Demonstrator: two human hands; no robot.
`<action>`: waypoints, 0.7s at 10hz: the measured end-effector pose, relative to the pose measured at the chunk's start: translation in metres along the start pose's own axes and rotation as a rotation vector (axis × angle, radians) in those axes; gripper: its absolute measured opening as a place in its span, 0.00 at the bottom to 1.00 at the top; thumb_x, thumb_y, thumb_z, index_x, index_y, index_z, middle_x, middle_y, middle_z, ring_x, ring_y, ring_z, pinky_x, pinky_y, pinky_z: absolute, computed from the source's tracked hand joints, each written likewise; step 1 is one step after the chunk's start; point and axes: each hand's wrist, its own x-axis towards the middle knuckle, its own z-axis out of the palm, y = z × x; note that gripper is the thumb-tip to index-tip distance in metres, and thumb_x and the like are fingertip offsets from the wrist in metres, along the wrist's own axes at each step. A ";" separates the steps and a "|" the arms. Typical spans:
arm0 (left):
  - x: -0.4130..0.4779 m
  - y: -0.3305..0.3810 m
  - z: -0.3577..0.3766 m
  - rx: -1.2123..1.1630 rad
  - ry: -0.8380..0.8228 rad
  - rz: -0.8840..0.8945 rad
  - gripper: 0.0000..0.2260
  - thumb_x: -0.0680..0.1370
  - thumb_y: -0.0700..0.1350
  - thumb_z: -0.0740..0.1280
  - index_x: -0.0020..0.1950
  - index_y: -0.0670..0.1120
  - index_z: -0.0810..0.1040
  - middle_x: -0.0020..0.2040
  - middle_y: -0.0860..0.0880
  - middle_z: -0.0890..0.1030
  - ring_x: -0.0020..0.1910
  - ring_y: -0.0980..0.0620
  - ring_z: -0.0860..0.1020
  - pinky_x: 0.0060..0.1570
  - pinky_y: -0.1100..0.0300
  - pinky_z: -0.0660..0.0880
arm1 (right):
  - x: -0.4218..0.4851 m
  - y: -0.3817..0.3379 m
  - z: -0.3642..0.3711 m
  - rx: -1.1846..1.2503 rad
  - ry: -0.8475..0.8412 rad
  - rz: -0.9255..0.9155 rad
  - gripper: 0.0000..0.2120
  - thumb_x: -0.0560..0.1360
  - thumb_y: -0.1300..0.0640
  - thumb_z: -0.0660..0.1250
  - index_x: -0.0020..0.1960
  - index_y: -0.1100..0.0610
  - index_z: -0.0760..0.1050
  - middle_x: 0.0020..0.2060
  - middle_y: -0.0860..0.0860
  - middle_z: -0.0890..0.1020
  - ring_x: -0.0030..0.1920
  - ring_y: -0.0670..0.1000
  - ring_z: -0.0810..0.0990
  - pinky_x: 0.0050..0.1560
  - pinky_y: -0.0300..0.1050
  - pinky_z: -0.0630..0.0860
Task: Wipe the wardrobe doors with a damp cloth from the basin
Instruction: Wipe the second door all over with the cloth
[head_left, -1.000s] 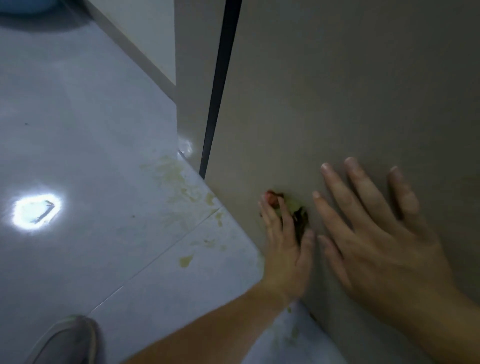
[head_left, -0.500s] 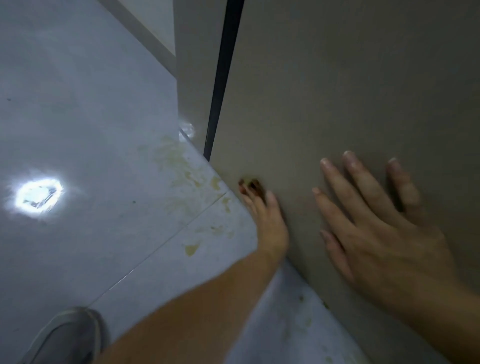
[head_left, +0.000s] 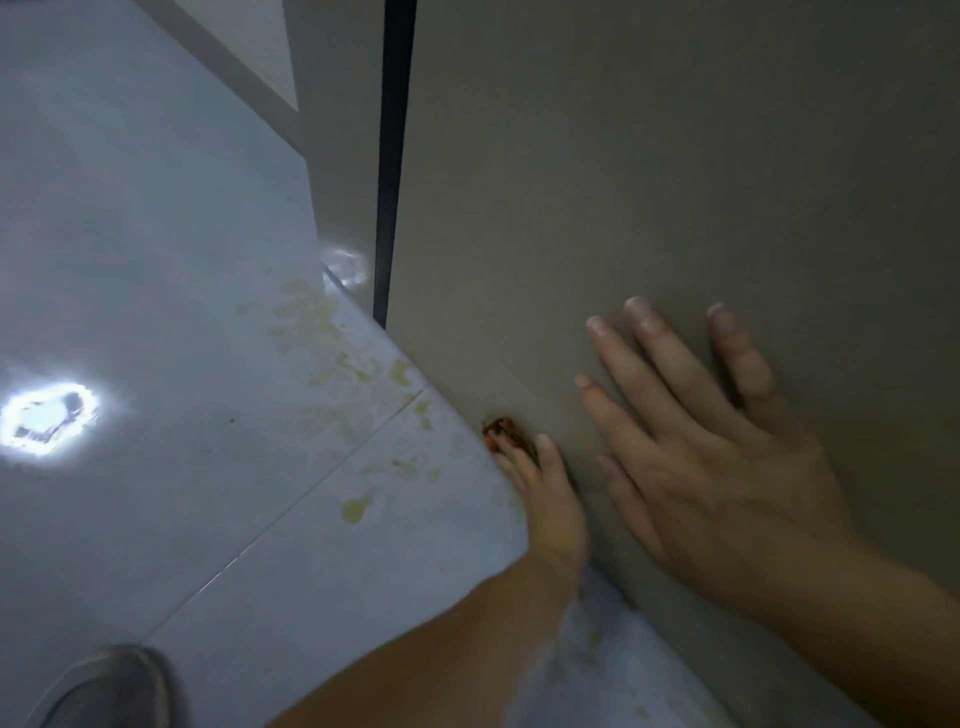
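**Entry: foot of the wardrobe door, wiping in hand**

1. Wardrobe door (head_left: 649, 182): plain beige panel, upright. Landmark for every entry below.
2. Cloth (head_left: 500, 427): small reddish-brown wad at the door's bottom edge, near its left corner, mostly covered by fingers. The basin is not in view.
3. Left hand (head_left: 550, 499): at the foot of the door, seen edge-on and blurred. Its fingers lie over the cloth and hold it to the panel. Whether they curl round it or only press it flat cannot be told.
4. Right hand (head_left: 717, 467): flat on the door's lower face, towards its right. Fingers straight and spread, grasping nothing. Probably a brace.
5. Dark gap (head_left: 392, 156): vertical strip along the door's left edge.
6. Floor tiles (head_left: 182, 260): glossy, meeting the door's bottom edge. Yellowish stains (head_left: 356, 509) lie in front of the door's left corner.
7. Shoe (head_left: 114, 686): well apart from the door.

**Hazards, as judged**

- The cloth works right at the door's bottom edge. A stroke too low likely drags it onto the stained tiles, and the dirt goes back onto the panel.
- So little cloth shows that it may slip from under the fingers at the door's corner.
- The bracing palm may leave prints on the door's face.
- Drips before the door would make the glossy tiles slippery underfoot.
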 end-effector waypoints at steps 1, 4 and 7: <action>0.018 0.040 -0.049 -0.305 0.117 -0.022 0.39 0.78 0.76 0.41 0.84 0.55 0.45 0.83 0.59 0.42 0.80 0.64 0.42 0.81 0.58 0.44 | -0.001 0.001 -0.003 0.016 -0.017 -0.017 0.23 0.80 0.53 0.57 0.70 0.62 0.75 0.77 0.64 0.64 0.80 0.63 0.58 0.80 0.63 0.43; -0.095 0.228 -0.058 -0.215 0.186 0.663 0.31 0.83 0.64 0.49 0.80 0.61 0.34 0.82 0.55 0.33 0.80 0.55 0.30 0.79 0.48 0.33 | -0.051 0.081 -0.099 -0.006 0.139 0.200 0.24 0.78 0.53 0.62 0.72 0.60 0.75 0.80 0.59 0.61 0.81 0.60 0.56 0.80 0.64 0.49; -0.157 0.456 -0.112 0.326 0.316 1.480 0.28 0.85 0.56 0.50 0.83 0.49 0.49 0.81 0.38 0.42 0.81 0.32 0.40 0.78 0.34 0.43 | -0.095 0.178 -0.215 -0.065 0.406 0.430 0.28 0.76 0.52 0.61 0.75 0.58 0.71 0.78 0.58 0.65 0.80 0.59 0.61 0.79 0.60 0.54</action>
